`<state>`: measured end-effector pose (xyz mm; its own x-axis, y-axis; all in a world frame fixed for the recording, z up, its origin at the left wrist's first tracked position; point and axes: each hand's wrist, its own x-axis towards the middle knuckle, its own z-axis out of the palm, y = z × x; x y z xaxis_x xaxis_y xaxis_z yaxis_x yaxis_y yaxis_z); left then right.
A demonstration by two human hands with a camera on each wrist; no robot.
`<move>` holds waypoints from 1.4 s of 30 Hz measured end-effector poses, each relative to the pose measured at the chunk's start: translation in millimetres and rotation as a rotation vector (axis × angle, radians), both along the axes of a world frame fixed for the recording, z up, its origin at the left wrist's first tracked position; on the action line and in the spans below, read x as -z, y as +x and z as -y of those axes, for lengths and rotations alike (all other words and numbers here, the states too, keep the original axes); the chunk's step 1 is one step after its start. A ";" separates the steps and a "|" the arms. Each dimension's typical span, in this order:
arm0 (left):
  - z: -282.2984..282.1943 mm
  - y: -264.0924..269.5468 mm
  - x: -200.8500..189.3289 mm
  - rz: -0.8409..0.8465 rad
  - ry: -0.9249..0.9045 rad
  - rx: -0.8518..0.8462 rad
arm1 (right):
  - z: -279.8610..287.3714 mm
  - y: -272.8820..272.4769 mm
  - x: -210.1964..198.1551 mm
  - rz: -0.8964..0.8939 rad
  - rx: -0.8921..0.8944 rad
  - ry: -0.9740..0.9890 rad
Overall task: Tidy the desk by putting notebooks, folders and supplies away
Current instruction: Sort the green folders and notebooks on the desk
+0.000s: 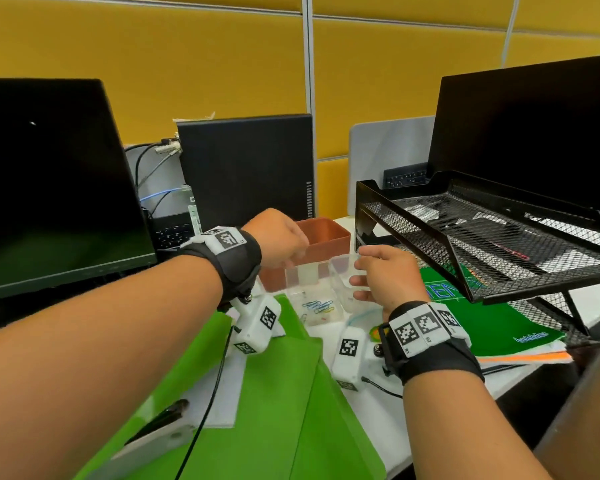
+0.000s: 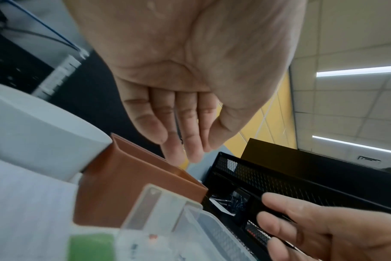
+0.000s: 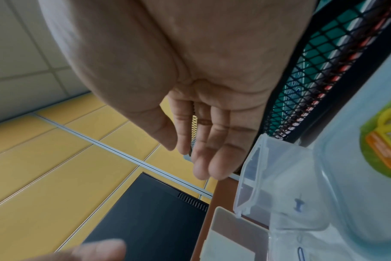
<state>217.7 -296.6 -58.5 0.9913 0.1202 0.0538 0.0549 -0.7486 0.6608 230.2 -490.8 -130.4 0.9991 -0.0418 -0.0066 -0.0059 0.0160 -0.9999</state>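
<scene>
Both hands are up over the clear plastic boxes [image 1: 314, 299] at desk centre, just in front of the brown tray [image 1: 321, 237].

Left hand [image 1: 279, 239]: in the head view it seems to touch the upright lid flap [image 1: 302, 275] of the left box, but the wrist view shows straight, close-together fingers [image 2: 190, 134] w/ nothing between them. So relaxed, not holding.

Right hand [image 1: 383, 275]: fingers lie along the rim of the right clear box [image 1: 343, 271] in the head view. In the wrist view the fingers [image 3: 212, 155] are straight and free of the box. Touching at most; I can't tell if there's real contact.

Contents: coloured paper clips [image 1: 321, 306] in the left box, a blue push pin [image 3: 299, 204] in the right one.

Handling, my guess: boxes are thin, light, stiff-ish plastic, smooth so a bit slippery, and the hinged lids prob. flex. Small loose bits inside will spill if tipped, so shut the lids first, then take each box by its two long sides and keep it level. Pins are sharp, so keep fingers out.

Other stuff still out: green folders [image 1: 284, 393] in front, a green notebook [image 1: 499, 327] under the black mesh tray [image 1: 465, 271] on the right. Folders look floppy and light, so pick them up by the spine edge. The notebook is stiffer and could go in the mesh tray.
</scene>
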 end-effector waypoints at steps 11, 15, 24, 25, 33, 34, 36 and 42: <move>-93.1 -81.8 -1.2 0.017 0.005 -0.070 | -41.4 -34.6 -32.8 0.116 -0.123 -0.046; -129.1 -119.3 1.9 -0.010 0.003 -0.120 | -92.6 -76.3 -43.4 0.122 -0.328 0.002; -230.6 -208.3 8.0 -0.170 0.071 -0.329 | -172.1 -125.9 -15.1 0.244 -0.546 -0.270; -242.1 -218.1 9.8 -0.177 0.073 -0.371 | -177.4 -128.2 -16.2 0.247 -0.567 -0.282; -314.9 -299.1 34.1 -0.193 0.071 -0.749 | -218.6 -189.3 -36.2 0.477 -0.945 -0.579; -321.5 -308.6 38.4 -0.203 0.067 -0.771 | -222.5 -198.3 -34.5 0.511 -1.009 -0.642; -332.1 -328.2 44.6 -0.231 0.074 -0.814 | -232.4 -214.7 -28.7 0.551 -1.123 -0.733; -349.5 -347.4 39.5 -0.222 -0.010 -0.897 | -247.5 -235.6 -18.2 0.607 -1.197 -0.880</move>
